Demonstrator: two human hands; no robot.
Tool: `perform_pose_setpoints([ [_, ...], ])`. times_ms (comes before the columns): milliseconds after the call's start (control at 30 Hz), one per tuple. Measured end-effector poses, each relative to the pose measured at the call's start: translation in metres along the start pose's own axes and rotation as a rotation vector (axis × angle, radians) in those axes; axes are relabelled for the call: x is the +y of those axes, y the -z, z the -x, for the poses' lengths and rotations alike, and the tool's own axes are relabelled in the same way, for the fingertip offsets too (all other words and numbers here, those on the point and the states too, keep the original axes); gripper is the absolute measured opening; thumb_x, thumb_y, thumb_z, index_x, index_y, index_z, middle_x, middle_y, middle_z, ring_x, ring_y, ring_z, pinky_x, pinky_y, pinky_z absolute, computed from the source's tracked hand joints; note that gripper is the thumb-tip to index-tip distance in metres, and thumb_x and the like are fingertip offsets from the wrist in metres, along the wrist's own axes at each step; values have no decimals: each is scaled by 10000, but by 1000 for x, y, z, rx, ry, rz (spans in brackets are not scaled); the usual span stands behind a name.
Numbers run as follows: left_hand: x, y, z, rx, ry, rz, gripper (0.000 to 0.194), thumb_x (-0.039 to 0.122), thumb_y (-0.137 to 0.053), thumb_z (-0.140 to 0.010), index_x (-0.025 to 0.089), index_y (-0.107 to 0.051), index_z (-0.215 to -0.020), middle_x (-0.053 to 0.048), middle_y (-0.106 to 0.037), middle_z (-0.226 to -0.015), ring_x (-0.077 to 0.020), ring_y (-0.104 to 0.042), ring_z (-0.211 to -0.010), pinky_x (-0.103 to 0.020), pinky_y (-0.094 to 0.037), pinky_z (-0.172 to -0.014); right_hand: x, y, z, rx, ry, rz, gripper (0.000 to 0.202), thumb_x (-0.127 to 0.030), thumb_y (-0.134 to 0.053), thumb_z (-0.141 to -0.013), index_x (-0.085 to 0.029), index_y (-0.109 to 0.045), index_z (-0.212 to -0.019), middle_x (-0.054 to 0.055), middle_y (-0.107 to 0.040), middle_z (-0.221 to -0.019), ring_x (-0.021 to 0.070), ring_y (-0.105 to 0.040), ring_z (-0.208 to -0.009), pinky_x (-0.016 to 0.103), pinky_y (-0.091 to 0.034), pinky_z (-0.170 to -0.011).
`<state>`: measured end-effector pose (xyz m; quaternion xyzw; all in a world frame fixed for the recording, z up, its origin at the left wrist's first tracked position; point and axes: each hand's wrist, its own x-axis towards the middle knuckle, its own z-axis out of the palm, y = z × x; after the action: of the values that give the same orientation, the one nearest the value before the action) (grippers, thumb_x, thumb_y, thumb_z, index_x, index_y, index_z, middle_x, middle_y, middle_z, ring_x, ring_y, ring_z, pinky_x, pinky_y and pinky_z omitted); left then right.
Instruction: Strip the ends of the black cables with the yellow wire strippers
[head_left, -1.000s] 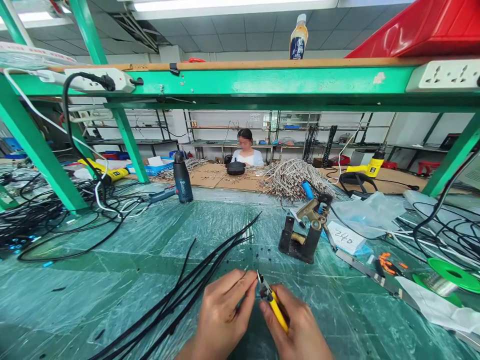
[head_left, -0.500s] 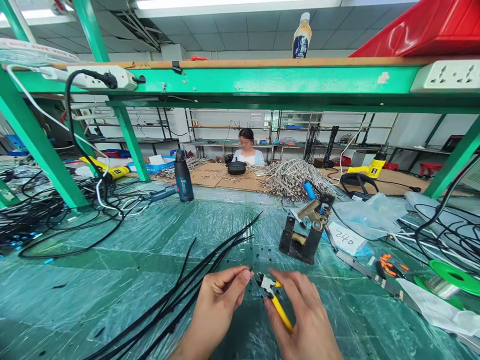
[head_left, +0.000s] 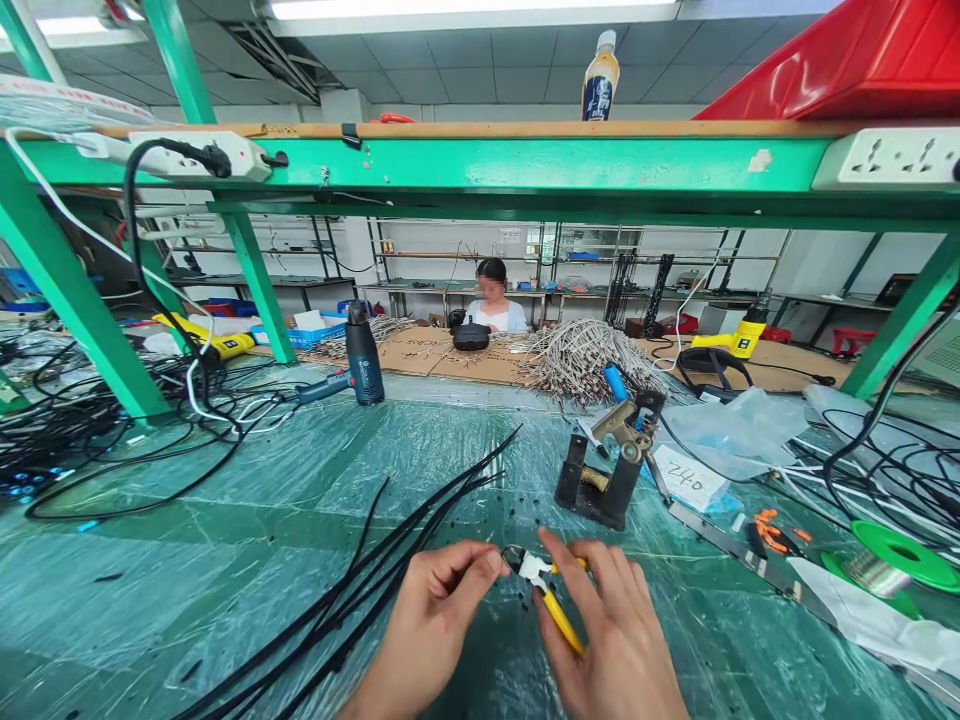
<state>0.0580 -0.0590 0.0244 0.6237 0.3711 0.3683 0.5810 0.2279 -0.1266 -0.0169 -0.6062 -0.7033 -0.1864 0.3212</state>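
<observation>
Left hand (head_left: 446,600): thumb and forefinger are pinched together on a thin piece, mostly hidden by the fingertips; its nature cannot be determined. Right hand (head_left: 611,615): the grip is closed around a pair of cutters (head_left: 535,570) with yellow handles. The handles stand apart, one under the forefinger, the other along the thumb. The jaws point to the left hand and lie right at its fingertips; whether they touch the thin piece cannot be confirmed. Both hands are over the near middle of the table (head_left: 225,560), which has a green surface under clear film.

Directly left of the hands, a loose bunch of black wires (head_left: 401,535) lies slantwise, running from the near edge of view towards the table's middle. Small dark scraps are scattered around the cutters.

Beyond the right hand stands a black metal stand (head_left: 596,490) with a clamp on top. To its right lies a paper slip (head_left: 686,478) marked "240", with a plastic bag (head_left: 739,430) behind it. Further right is a green spool (head_left: 904,555) wound with silvery wire. Left of centre, beyond the black wires, a dark blue heat gun (head_left: 365,355) stands nozzle up. A pile of pale wires (head_left: 592,352) lies on cardboard farther back. A person (head_left: 502,315) in white sits on the far side.
</observation>
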Motion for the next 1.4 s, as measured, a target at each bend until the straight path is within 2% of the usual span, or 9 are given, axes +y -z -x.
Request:
perform_pose_setpoints([
  [433,2,1,0,-15,-24,-17,336,434,-553,-853,141,-636,-711,92,-243,-464,-72,-179,-447,-219,-162,-432,-3,0,1,0,34,129,576,-344,-575,-841,-138,-428,-1359,105,-563,-880,242,-560,-758,388,-499,-586],
  [600,-1,0,-1,6,-87,-22,301,406,-589,-841,139,-668,-725,35,-444,-599,-98,-327,-565,-201,-320,-546,3,-10,12,-24,-5,61,534,-381,-549,-867,-189,-440,-1354,79,-600,-836,227,-615,-719,358,-536,-589],
  [700,-3,0,-2,-4,-98,-33,293,395,-605,-836,131,-684,-737,9,-498,-664,-120,-367,-642,-208,-352,-599,2,-13,15,-116,-155,-146,448,-404,-514,-886,-263,-486,-1311,63,-627,-873,216,-643,-754,319,-537,-621],
  [833,-5,3,-3,-11,-76,-6,298,404,-606,-837,133,-702,-759,27,-465,-614,-84,-267,-540,-197,-270,-488,-8,-6,5,-365,-441,-622,367,-403,-519,-870,-256,-584,-1200,40,-623,-874,196,-613,-772,281,-482,-683],
  [1033,-6,5,-5,-35,-33,46,307,415,-619,-826,128,-727,-822,77,-264,-494,-68,-152,-470,-220,-129,-426,-16,8,-10,-531,-621,-1170,309,-471,-598,-815,-188,-674,-913,-56,-333,-593,97,-302,-544,234,-258,-508],
  [1133,-5,5,-6,-33,-20,66,338,429,-623,-818,113,-737,-855,78,-243,-497,-73,-166,-480,-226,-134,-445,-16,11,-11,-594,-795,-1427,408,-543,-603,-791,-190,-657,-986,-70,-361,-543,75,-281,-462,231,-209,-458],
  [1233,-6,5,-6,-28,-13,109,363,447,-645,-793,102,-738,-861,80,-233,-501,-76,-161,-490,-232,-131,-460,-13,14,-13,-588,-984,-1631,513,-590,-562,-789,-187,-608,-1104,-54,-442,-583,77,-336,-432,221,-245,-421],
  [1300,-7,5,-5,-23,-7,122,374,454,-658,-781,100,-735,-870,82,-229,-501,-77,-161,-492,-236,-125,-465,-10,15,-12,-483,-924,-1454,497,-577,-539,-812,-187,-599,-1113,-37,-477,-629,96,-395,-466,234,-323,-443],
  [1400,-8,5,-6,-18,8,123,383,456,-647,-794,96,-723,-898,82,-230,-511,-79,-159,-497,-241,-119,-466,-9,10,-7,-191,-612,-858,353,-471,-556,-841,-223,-614,-1087,21,-570,-792,166,-542,-669,295,-448,-632],
])
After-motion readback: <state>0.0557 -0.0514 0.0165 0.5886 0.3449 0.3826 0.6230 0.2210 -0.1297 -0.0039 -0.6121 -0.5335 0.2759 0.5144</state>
